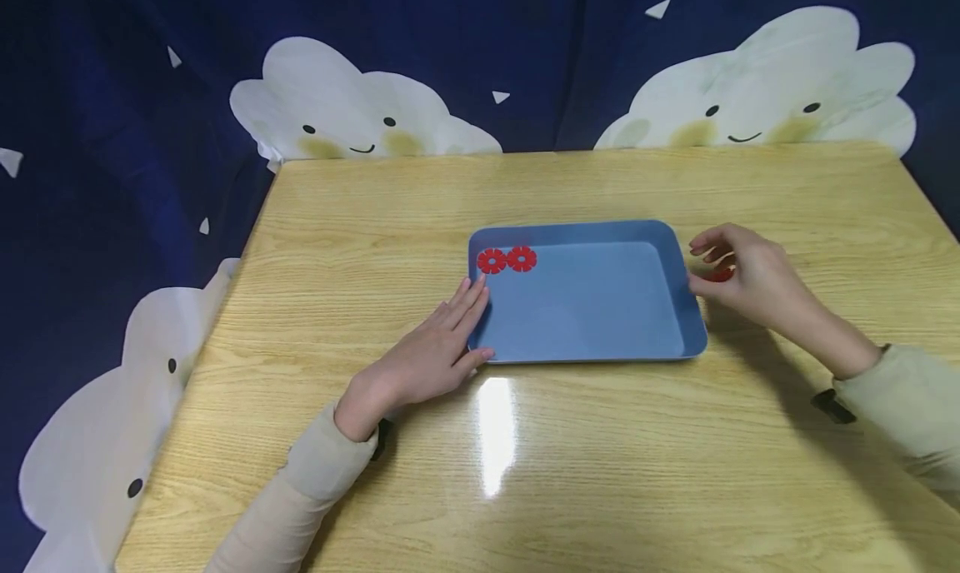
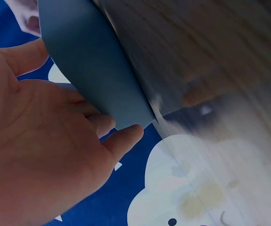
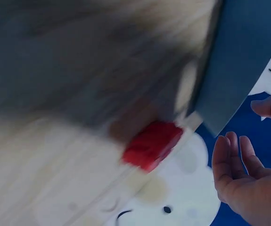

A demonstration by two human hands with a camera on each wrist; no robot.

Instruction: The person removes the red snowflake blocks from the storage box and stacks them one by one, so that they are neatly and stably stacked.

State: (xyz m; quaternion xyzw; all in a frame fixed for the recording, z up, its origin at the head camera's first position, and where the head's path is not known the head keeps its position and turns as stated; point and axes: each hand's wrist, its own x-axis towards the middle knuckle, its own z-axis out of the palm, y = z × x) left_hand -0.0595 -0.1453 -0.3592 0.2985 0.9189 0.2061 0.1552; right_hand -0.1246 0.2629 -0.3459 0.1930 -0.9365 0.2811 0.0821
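A shallow blue tray [image 1: 585,302] lies on the table with two red flower-shaped discs [image 1: 507,260] side by side in its far left corner. My left hand [image 1: 427,358] rests at the tray's left end, fingers over the rim and thumb at the near corner; the left wrist view shows the palm [image 2: 45,146] beside the blue wall. My right hand [image 1: 753,275] hovers by the right end, fingers loosely bent. Beneath it is a red item [image 1: 722,275], mostly hidden from above. In the right wrist view this red piece [image 3: 152,146] sits on the table, apart from the fingers.
The wooden table [image 1: 600,456] extends around the tray. A dark blue cloth [image 1: 540,57] with smiling white clouds hangs behind and at the left. A bright reflection shows on the wood in front of the tray.
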